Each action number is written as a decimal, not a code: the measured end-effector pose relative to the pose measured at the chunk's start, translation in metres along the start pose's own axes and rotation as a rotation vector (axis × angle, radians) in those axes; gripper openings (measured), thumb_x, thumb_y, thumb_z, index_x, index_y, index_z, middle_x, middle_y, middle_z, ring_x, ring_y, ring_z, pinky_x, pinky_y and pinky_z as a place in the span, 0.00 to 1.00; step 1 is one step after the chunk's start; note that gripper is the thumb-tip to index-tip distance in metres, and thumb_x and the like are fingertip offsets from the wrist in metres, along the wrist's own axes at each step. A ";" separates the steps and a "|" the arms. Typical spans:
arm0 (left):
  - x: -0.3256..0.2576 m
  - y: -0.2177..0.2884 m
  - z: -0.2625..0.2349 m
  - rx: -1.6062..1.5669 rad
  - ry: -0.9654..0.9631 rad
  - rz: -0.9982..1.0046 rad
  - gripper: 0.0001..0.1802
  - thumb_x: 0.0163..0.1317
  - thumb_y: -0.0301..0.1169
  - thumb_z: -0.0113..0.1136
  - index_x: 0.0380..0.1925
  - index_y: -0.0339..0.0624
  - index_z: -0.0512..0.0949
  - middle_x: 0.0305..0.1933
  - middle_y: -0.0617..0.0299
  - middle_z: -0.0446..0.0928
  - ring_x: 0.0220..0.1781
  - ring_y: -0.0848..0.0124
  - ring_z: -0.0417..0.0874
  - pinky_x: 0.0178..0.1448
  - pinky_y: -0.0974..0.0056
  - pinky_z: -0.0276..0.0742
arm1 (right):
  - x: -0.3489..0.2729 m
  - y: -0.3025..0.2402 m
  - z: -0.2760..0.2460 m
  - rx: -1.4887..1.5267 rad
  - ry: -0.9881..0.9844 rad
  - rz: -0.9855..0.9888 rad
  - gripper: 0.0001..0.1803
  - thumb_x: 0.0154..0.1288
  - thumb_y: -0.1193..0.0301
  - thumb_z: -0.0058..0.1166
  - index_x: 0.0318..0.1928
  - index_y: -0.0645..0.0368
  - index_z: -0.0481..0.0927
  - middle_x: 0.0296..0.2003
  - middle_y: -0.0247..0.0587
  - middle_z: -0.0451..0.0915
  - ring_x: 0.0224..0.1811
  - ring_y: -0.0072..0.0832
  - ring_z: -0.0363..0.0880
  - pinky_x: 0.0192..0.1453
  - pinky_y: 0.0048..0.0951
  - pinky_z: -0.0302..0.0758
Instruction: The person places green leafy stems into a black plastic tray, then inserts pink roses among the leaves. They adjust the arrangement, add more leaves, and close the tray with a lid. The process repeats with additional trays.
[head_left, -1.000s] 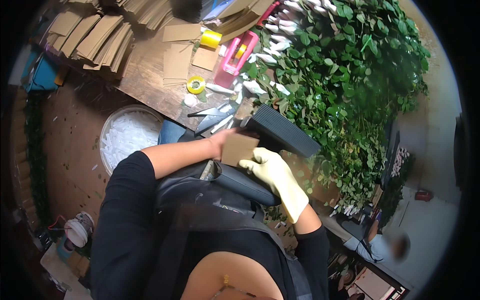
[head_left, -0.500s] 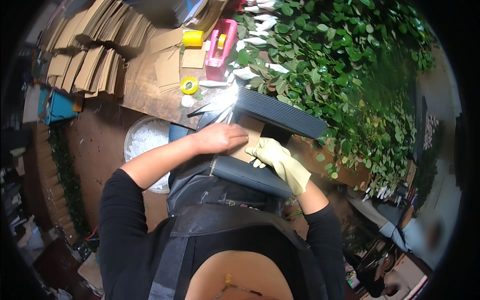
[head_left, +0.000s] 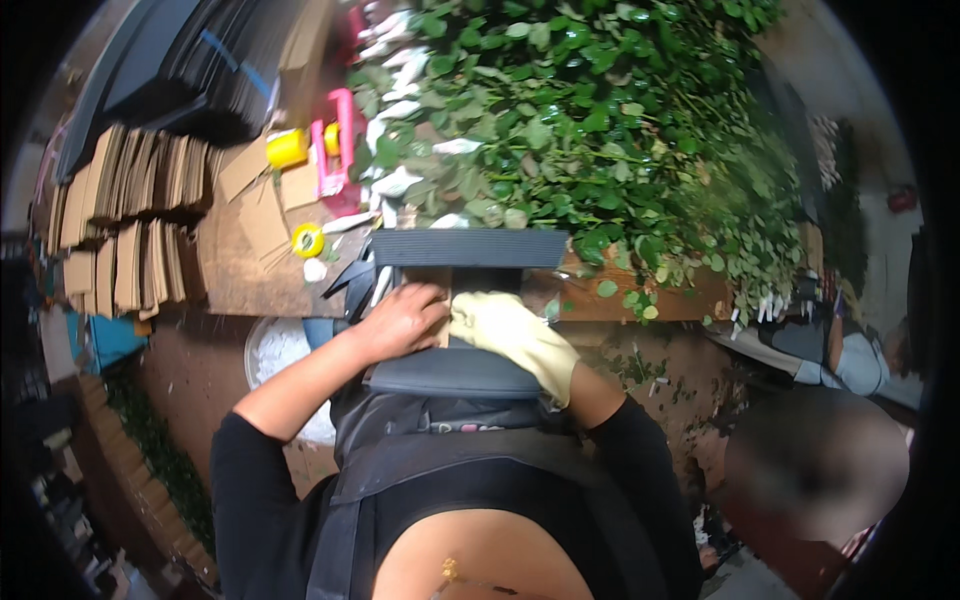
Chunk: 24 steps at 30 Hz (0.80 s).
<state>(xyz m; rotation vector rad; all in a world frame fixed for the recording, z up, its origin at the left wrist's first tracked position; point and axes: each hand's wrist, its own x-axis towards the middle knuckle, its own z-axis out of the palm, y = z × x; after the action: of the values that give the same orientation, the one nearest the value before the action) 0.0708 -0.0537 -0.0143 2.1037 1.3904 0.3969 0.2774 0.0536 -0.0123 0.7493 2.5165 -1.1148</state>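
Note:
A black ribbed sheet [head_left: 468, 248] stands folded up across my lap, against the table's front edge. Its nearer panel [head_left: 452, 373] lies close to my apron. Between the two panels sits a piece of tan cardboard [head_left: 432, 275], mostly covered by my hands. My bare left hand [head_left: 405, 318] bends its fingers over the left part of the cardboard. Just beside it my right hand [head_left: 505, 328], in a pale yellow rubber glove, has its fingers curled at the cardboard's right edge. The fingertips of both hands are partly hidden.
Leafy stems with white-wrapped tips [head_left: 600, 150] cover the table's right side. At the left are cardboard stacks [head_left: 135, 180], a pink tape dispenser [head_left: 333, 150] and yellow tape rolls [head_left: 308, 240]. Below the edge stands a tub of white scraps [head_left: 275, 350]. Another person [head_left: 860, 362] is at the right.
My view has turned, and the black sheet now lies level instead of slanting. Both hands stay at the cardboard, close together.

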 end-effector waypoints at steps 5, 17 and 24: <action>-0.010 0.005 0.005 -0.022 -0.015 -0.036 0.32 0.51 0.29 0.75 0.59 0.42 0.78 0.66 0.48 0.72 0.68 0.47 0.73 0.70 0.51 0.74 | -0.070 -0.037 -0.091 0.740 0.009 0.038 0.20 0.76 0.61 0.54 0.59 0.58 0.83 0.50 0.41 0.88 0.48 0.37 0.88 0.54 0.36 0.82; -0.004 0.008 0.004 0.045 0.080 0.044 0.24 0.54 0.28 0.73 0.52 0.38 0.83 0.60 0.50 0.78 0.63 0.49 0.79 0.65 0.53 0.80 | -0.039 0.081 -0.166 -0.673 0.757 0.178 0.16 0.63 0.69 0.64 0.53 0.52 0.86 0.66 0.43 0.78 0.71 0.40 0.73 0.76 0.38 0.66; -0.020 0.009 0.002 -0.214 0.022 -0.152 0.30 0.56 0.37 0.76 0.58 0.39 0.79 0.63 0.47 0.78 0.67 0.46 0.77 0.69 0.53 0.76 | -0.140 0.001 -0.161 -0.392 0.860 -0.321 0.09 0.61 0.79 0.59 0.41 0.60 0.88 0.37 0.43 0.89 0.37 0.37 0.88 0.43 0.34 0.85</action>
<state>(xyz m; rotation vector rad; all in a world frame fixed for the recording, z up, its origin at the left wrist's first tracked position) 0.0702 -0.0750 -0.0093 1.8148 1.4419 0.4848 0.3854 0.1271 0.1571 0.8489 3.5187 -0.3394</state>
